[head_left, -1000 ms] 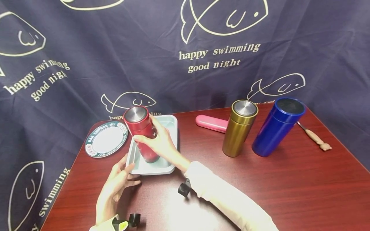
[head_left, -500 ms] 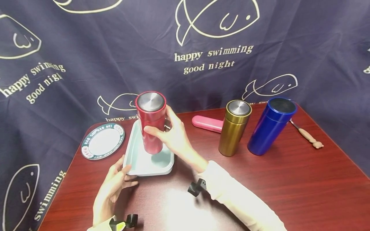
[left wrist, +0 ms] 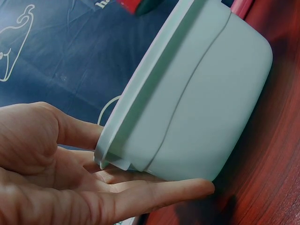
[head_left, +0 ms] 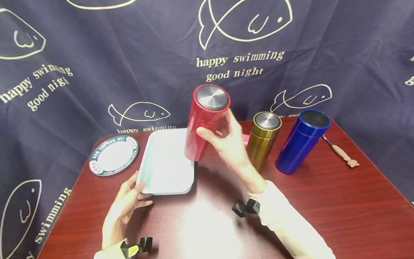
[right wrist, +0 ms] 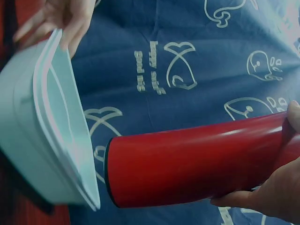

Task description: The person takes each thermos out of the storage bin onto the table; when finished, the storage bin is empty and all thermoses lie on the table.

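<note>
My right hand (head_left: 231, 144) grips a red thermos flask (head_left: 203, 124) round its upper body, thumb in front. The flask has a silver lid and leans slightly, its base level with the right rim of a mint-green plastic tub (head_left: 168, 191) in the head view. In the right wrist view the flask's dark-edged base is apart from the tub's opening. My left hand (head_left: 124, 201) holds the tub's near left corner. In the left wrist view the thumb lies on the rim and a finger (left wrist: 178, 191) stretches under the tub's side (left wrist: 206, 103).
A gold thermos flask (head_left: 263, 145) and a blue one (head_left: 300, 144) stand on the right, a pink case (head_left: 246, 139) partly hidden behind the gold one. Farther right lies a wooden-handled utensil (head_left: 341, 153). A green-rimmed plate (head_left: 113, 158) is left of the tub. A patterned curtain (head_left: 155, 64) closes off the back.
My right hand has raised the red thermos flask out of the tub and carried it to the right, past the tub's right rim. The left hand has stayed at the tub's corner.
</note>
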`<state>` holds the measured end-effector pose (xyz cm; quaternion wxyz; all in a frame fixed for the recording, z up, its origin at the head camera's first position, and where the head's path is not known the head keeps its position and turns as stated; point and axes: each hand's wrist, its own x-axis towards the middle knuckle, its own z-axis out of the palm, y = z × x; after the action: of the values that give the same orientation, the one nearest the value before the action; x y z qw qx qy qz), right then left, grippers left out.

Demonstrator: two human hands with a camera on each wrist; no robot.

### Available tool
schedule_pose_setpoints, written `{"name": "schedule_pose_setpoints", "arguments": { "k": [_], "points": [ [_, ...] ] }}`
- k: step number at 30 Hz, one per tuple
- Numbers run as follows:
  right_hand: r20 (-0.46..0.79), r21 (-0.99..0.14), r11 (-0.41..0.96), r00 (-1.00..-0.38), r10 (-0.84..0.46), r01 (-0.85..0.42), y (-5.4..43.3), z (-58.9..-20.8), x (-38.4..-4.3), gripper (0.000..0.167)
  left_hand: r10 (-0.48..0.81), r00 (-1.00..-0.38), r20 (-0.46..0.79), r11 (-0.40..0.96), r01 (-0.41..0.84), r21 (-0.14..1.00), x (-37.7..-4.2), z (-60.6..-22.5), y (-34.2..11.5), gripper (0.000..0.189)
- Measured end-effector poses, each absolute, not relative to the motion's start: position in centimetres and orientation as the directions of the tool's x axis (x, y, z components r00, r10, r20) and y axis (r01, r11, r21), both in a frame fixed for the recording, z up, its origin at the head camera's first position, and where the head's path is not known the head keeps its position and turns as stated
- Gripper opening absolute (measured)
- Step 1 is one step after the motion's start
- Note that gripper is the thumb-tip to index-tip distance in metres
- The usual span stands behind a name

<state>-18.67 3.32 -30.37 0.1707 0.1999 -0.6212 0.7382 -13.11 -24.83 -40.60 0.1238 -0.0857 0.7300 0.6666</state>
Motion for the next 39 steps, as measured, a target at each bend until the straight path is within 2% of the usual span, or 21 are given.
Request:
{"name": "schedule_pose_setpoints", "arguments": {
  "k": [7, 16, 32, 39],
  "points": [
    [0.445, -0.892, -0.050, -0.893, 0.060, -0.448, 6.1, -31.3, -18.5, 0.060, 0.043, -0.953, -0.301, 0.111, -0.295, 0.949, -13.2, -40.6, -24.9, 0.056],
    [0.367, -0.930, 0.001, -0.930, 0.022, -0.367, 6.9, -33.8, -18.2, 0.065, 0.044, -0.949, -0.311, 0.121, -0.304, 0.945, -13.1, -40.6, -25.1, 0.060],
    [0.306, -0.951, 0.035, -0.952, 0.009, -0.306, 7.3, -37.6, -18.8, 0.073, 0.042, -0.951, -0.305, 0.116, -0.299, 0.947, -13.3, -40.5, -25.0, 0.058],
    [0.298, -0.953, 0.061, -0.955, -0.004, -0.298, 7.3, -38.3, -18.9, 0.068, 0.041, -0.950, -0.310, 0.104, -0.304, 0.947, -13.3, -40.4, -24.9, 0.057]
  ]
}}
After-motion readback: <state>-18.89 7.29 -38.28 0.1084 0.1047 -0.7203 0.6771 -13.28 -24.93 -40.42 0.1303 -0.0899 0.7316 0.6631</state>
